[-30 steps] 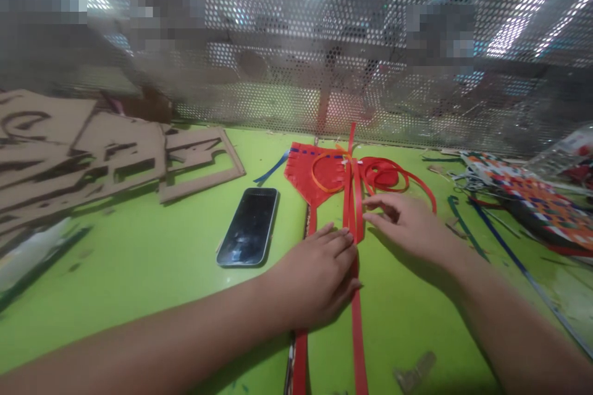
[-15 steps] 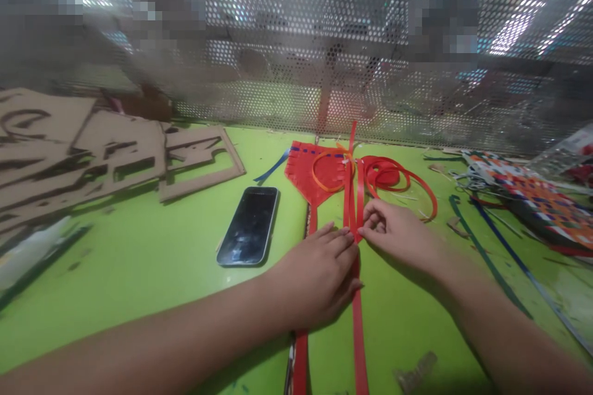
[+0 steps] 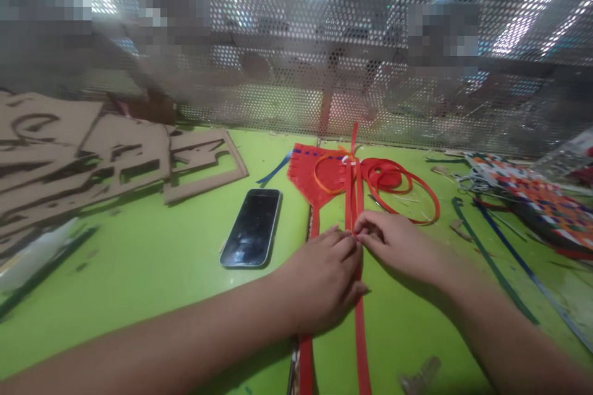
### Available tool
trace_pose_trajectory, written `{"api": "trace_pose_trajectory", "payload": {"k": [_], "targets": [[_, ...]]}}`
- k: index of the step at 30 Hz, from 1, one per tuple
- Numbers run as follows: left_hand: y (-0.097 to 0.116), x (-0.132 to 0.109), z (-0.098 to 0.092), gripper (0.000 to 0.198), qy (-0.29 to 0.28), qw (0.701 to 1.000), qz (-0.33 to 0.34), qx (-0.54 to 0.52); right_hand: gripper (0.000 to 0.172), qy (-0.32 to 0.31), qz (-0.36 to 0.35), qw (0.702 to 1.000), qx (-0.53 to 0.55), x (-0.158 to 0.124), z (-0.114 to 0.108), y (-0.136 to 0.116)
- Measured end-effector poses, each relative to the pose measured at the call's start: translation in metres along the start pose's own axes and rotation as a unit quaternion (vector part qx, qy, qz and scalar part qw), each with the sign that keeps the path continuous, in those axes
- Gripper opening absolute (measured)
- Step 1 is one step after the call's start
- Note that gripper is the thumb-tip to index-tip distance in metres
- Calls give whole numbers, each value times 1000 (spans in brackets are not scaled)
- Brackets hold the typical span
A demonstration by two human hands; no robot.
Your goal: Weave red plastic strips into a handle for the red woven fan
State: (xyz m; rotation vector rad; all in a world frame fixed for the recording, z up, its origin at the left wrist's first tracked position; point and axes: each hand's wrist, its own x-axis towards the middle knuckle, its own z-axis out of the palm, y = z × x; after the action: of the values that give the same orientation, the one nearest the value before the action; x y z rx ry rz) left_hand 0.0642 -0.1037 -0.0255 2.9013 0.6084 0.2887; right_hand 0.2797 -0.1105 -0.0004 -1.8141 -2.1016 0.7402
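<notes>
My left hand [image 3: 327, 274] lies flat, palm down, across the red strips [image 3: 362, 339], with its fingers stretched out. Just to its right, the thumb and index finger of my right hand [image 3: 386, 236] pinch a red strip beside my left fingertips. Beyond the hands sits a red shield-shaped piece [image 3: 303, 173] with a blue strip woven along its top edge. An orange loop [image 3: 319, 182] rests on it. Coiled red strip [image 3: 412, 182] lies to its right. The stretch of strips under my left palm is hidden.
A phone [image 3: 252, 228] lies left of my left hand. Cut cardboard frames [image 3: 204, 188] are stacked at the left, near a whitish tube [image 3: 41, 253]. At the right are a woven multicoloured piece [image 3: 537, 191] and green strips [image 3: 491, 271]. A perforated metal screen [image 3: 287, 86] stands behind.
My right hand has shifted slightly down and left, closer to my left fingertips, drawing the red strip's pinched part inward. My left hand stays pressed down.
</notes>
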Motion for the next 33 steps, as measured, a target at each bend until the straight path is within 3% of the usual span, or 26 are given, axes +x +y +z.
{"api": "trace_pose_trajectory", "payload": {"k": [7,18,25,33], "targets": [[7,-4,-1,70,-14,1000,-10,-14,11,-21,12,999,42,-4,-2,-4],[8,-2,4,62,-16,1000,-16,-2,14,-35,12,997,60,-3,-3,-4],[9,-3,2,63,-23,999,-23,9,45,-27,-40,999,7,-2,-2,3],[9,-2,5,63,-11,1000,-26,8,46,-28,-63,997,-29,0,1,8]]}}
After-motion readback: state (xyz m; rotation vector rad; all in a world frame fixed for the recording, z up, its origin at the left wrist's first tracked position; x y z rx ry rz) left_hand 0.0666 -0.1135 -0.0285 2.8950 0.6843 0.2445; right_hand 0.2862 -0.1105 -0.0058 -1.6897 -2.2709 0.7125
